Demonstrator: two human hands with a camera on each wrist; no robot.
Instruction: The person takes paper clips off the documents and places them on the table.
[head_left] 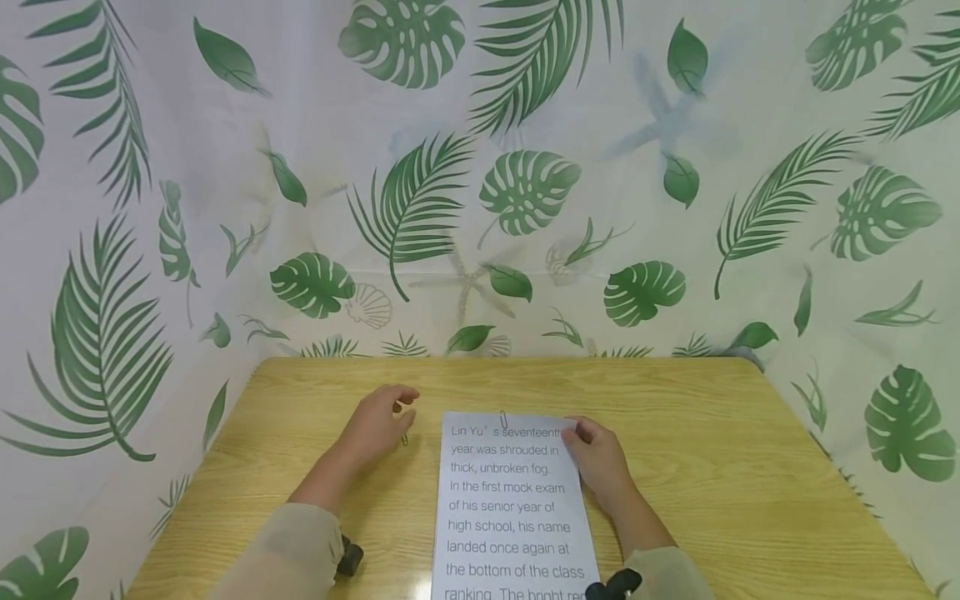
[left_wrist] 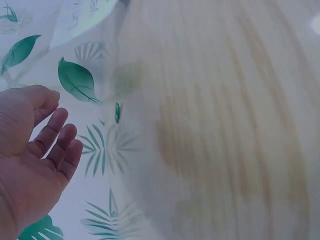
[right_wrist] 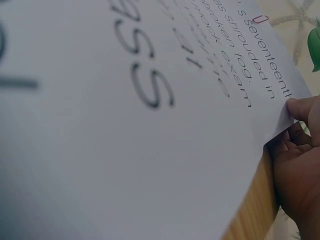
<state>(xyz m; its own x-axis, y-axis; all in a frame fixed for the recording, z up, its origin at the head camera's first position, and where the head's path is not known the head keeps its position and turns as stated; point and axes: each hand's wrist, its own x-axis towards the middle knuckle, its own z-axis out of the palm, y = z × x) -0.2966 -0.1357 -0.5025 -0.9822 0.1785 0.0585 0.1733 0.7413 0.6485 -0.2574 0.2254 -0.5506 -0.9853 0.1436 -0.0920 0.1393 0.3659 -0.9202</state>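
A white sheet of paper (head_left: 510, 517) printed with large English text lies on the table in front of me. On its top edge sits a paper clip (head_left: 503, 419), reddish in the right wrist view (right_wrist: 260, 19). My right hand (head_left: 600, 458) pinches the sheet's upper right corner, thumb on the printed face and fingers underneath. To the left of the sheet, my left hand (head_left: 378, 425) is held over the table with loosely bent fingers and nothing in them. A green paper clip (left_wrist: 117, 113) lies on the wood just beyond those fingers.
The wooden table (head_left: 712, 467) reaches back to a white curtain (head_left: 585, 317) printed with green leaves, which also encloses both sides. Dark wrist devices (head_left: 349, 557) sit at both sleeve cuffs.
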